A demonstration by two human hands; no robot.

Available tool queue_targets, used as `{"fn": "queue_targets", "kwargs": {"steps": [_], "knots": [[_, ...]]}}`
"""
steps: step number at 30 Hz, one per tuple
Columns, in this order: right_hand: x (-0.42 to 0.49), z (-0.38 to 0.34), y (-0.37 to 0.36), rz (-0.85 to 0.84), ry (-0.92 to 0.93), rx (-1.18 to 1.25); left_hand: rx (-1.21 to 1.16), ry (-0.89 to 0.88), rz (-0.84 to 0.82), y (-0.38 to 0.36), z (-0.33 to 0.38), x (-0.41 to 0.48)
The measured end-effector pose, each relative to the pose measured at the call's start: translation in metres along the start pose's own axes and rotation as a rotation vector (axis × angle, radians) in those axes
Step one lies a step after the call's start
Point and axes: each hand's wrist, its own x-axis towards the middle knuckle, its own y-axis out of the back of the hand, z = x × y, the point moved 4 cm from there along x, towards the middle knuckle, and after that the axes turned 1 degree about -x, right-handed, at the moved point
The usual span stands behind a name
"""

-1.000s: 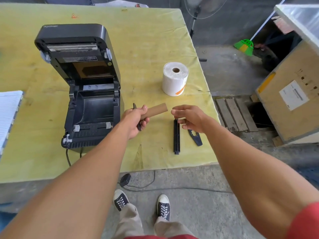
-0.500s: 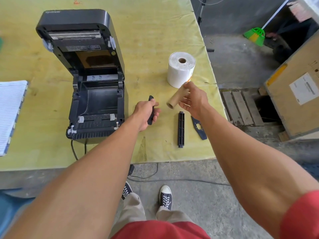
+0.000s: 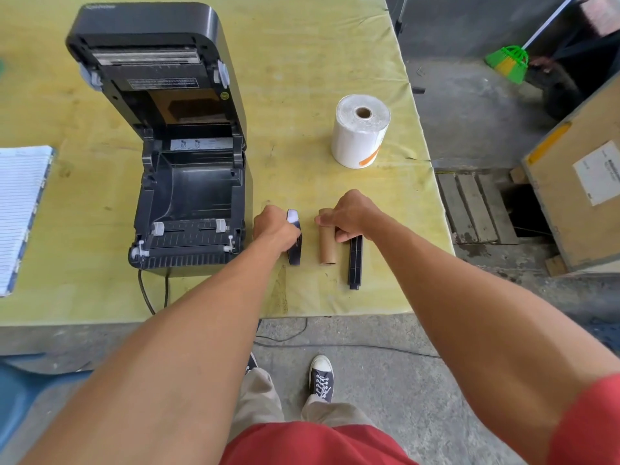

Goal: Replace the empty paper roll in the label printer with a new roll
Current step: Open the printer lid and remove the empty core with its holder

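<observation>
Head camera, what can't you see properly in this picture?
All in the head view:
1. Left hand: fingertips hidden behind its own knuckles, around the black plastic piece.
2. Cardboard tube: far end covered by the right hand.
3. Printer lid sticker: print too small to read.
4. Notebook: cut off by the left edge.

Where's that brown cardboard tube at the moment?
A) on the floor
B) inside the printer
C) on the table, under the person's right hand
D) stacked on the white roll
C: the right hand grips the cardboard tube, which lies on the table, while the left hand holds a black plastic piece.
</observation>
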Motion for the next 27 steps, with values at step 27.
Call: {"fn": "queue_targets", "kwargs": {"steps": [27], "knots": [[-0.026,-0.015,0.031,0.121,0.063,-0.172,0.486,-0.405,0.139,0.029,0.033,-0.008]]}}
